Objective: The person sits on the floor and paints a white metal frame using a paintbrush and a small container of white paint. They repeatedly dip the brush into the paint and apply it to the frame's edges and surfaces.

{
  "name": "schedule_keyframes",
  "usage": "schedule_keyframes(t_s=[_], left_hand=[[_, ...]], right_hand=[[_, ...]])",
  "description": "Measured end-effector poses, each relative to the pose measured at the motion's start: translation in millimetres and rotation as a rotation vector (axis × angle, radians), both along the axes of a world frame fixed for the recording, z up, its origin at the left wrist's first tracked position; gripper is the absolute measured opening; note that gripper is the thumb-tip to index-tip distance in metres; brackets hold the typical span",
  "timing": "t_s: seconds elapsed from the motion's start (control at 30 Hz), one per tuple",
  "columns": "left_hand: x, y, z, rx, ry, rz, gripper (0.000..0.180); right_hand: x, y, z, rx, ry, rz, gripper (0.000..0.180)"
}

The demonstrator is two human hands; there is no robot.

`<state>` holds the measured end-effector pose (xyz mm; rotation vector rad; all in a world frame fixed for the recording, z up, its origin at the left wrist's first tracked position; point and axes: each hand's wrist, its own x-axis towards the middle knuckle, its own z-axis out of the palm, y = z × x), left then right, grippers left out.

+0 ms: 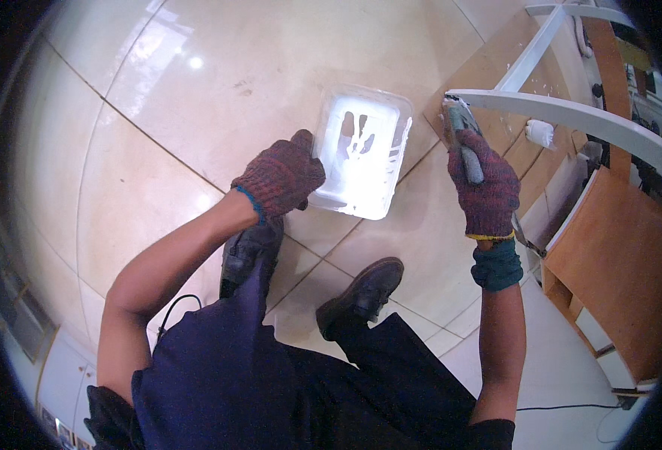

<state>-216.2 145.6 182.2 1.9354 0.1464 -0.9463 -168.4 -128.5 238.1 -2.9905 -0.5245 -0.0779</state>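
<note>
My left hand (282, 174), in a dark red knitted glove, is closed on the left edge of a clear plastic tray (404, 124). White paint (380, 176) coats the inside of the tray, with bare streaks showing in its floor. At the right, my gloved right hand (485, 184) is wrapped round the grey handle of a paintbrush (462, 124). The brush's head points away from me and meets the near-left end of a long white-painted bar (563, 106). The bristles are partly hidden there.
Brown sheeting (488, 67) with white spots lies under the white frame. A white-smeared lump (540, 133) sits below the bar. To the right stands a wooden cabinet (608, 262). My dark shoes (365, 296) rest on the tiled floor (173, 135). A black cable (571, 407) runs at lower right.
</note>
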Motion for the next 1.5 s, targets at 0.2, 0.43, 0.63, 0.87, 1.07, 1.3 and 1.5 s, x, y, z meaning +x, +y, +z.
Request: schedule_keyframes(t_s=[0.2,0.43,0.63,0.87,1.07,1.3,1.5], left_hand=[[-0.1,-0.1,-1.4,-0.005,0.020,0.015,0.028],[2.2,0.6,-11.0,0.046,-0.001,-0.011,0.035],[2.3,-0.5,-14.2,0.003,-0.034,-0.015,0.034],[4.7,-0.2,-11.0,0.009,-0.003,-0.007,0.032],[7.5,0.4,-2.7,-0.019,0.022,-0.014,0.034],[10.6,0.5,-4.8,0.021,0.047,-0.018,0.034],[15.5,1.5,0.7,0.009,0.049,-0.037,0.033]], right_hand=[[-14.0,-22.5,-2.4,-0.020,-0.100,-0.044,0.026],[-18.9,-27.1,0.1,-0.022,-0.028,0.148,0.028],[-15.8,-14.9,-4.6,-0.246,0.006,0.053,0.026],[-18.3,-24.6,4.4,-0.151,0.049,0.152,0.029],[-9.8,-22.1,-1.0,-0.188,0.015,0.106,0.028],[-13.9,-16.8,13.1,-0.264,0.054,0.103,0.026],[3.6,-13.1,11.2,-0.211,0.035,0.116,0.026]])
